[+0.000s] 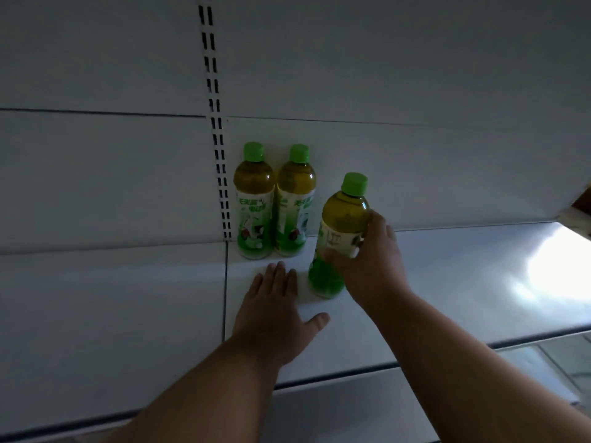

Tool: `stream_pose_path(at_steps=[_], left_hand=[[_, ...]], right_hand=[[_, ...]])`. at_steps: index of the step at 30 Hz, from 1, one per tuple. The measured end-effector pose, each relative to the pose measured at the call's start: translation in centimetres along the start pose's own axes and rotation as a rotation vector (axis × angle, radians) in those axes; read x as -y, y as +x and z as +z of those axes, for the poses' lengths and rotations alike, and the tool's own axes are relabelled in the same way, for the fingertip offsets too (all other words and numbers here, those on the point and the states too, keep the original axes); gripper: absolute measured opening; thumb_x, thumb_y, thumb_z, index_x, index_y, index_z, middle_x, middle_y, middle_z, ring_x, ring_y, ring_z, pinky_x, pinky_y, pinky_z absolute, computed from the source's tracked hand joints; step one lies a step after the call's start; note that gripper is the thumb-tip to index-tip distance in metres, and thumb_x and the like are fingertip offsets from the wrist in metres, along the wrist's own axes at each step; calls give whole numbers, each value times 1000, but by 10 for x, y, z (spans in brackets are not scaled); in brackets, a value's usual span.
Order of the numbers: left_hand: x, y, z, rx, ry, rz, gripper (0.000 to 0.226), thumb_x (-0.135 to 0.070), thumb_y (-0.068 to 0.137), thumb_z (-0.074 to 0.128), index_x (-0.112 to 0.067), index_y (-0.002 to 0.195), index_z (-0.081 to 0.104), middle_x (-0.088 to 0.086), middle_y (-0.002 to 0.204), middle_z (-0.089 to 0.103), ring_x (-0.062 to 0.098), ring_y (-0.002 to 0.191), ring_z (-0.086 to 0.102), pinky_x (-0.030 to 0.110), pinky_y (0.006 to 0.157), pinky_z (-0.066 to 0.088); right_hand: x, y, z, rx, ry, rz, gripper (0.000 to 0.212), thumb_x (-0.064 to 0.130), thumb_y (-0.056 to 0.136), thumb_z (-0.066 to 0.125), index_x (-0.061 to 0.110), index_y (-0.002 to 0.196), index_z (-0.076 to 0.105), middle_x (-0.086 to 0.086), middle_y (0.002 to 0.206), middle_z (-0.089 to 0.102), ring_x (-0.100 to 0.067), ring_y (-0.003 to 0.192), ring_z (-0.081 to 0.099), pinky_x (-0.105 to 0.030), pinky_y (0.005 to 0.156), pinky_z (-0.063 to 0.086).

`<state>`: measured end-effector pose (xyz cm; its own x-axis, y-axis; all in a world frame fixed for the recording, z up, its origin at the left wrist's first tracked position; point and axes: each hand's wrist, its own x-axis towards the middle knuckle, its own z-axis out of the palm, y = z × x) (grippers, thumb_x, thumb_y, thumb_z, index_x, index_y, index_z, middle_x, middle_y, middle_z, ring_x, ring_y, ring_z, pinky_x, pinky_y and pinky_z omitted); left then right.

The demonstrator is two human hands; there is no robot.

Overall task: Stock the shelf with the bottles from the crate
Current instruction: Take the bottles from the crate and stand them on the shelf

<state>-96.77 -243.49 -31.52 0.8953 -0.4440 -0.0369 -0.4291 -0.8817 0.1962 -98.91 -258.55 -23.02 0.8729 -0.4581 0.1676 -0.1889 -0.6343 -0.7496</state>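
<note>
My right hand [367,260] grasps the bottle [340,238] at its label, long axis near upright, cap tipped toward one o'clock, base on the shelf [447,282]. Two bottles [275,203] stand at eleven o'clock. My left hand [275,302] lies flat, released.

Held bottle [343,231] label partly hidden by fingers [335,254]
</note>
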Motion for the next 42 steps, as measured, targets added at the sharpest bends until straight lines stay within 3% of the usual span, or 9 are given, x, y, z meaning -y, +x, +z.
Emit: stream_pose_path(at_steps=[5,12,17,22,25,27,30,36,42], left_hand=[[2,3,1,44,13,-4,100,-80,87,18,-15,155,-14,7,162,-24,19,149,-24,39,122,-10],[2,3,2,36,-5,-11,100,-78,87,22,-16,155,-16,7,163,-21,19,150,-20,37,121,-11],[3,5,6,31,-12,-4,101,-79,87,21,-16,156,-14,8,164,-20,21,150,-19,39,122,-8],[6,8,6,66,-19,21,100,-79,88,19,-14,156,-15,10,164,-20,22,150,-18,39,122,-9],[9,6,-3,88,-57,41,98,-76,90,26,-14,157,-8,9,166,-12,23,152,-11,38,122,-6],[11,-1,-13,78,-86,83,94,-72,90,36,-17,158,2,9,166,2,26,152,2,40,123,4],[-1,-29,-35,53,-19,297,88,-66,89,50,-21,157,16,4,163,18,25,147,19,39,119,19],[-75,-150,-41,57,-14,617,84,-66,83,60,-29,152,29,0,151,39,23,137,36,36,112,30],[-170,-288,-4,195,25,824,89,-72,79,58,-29,152,29,0,147,42,24,134,39,39,109,35]], right_hand=[[-20,15,16,45,-111,39,54,36,76,83,20,118,53,0,116,63,-22,104,64,-45,87,58],[-8,60,31,24,-189,0,47,27,84,77,12,121,52,-6,120,60,-27,108,61,-41,89,53],[-7,79,40,26,-170,25,50,25,83,78,13,124,52,-6,118,64,-25,107,62,-40,91,54],[-11,63,33,21,-100,82,82,26,82,80,17,148,32,-9,130,62,-28,115,62,-40,89,53],[-13,25,21,5,-167,42,80,29,81,81,19,147,37,-8,139,54,-26,123,56,-38,98,49],[-15,-10,6,60,-269,30,79,31,80,80,21,146,38,-9,142,49,-28,124,54,-39,100,49],[-19,-72,-31,167,-437,82,77,30,81,79,23,145,38,-10,143,40,-31,124,50,-36,96,45],[-32,-243,-123,94,-623,355,78,41,77,80,19,138,38,-10,133,44,-33,121,50,-46,96,49],[-62,-417,-197,-9,-629,626,81,51,75,77,25,140,36,-9,132,48,-32,123,50,-46,98,48]])
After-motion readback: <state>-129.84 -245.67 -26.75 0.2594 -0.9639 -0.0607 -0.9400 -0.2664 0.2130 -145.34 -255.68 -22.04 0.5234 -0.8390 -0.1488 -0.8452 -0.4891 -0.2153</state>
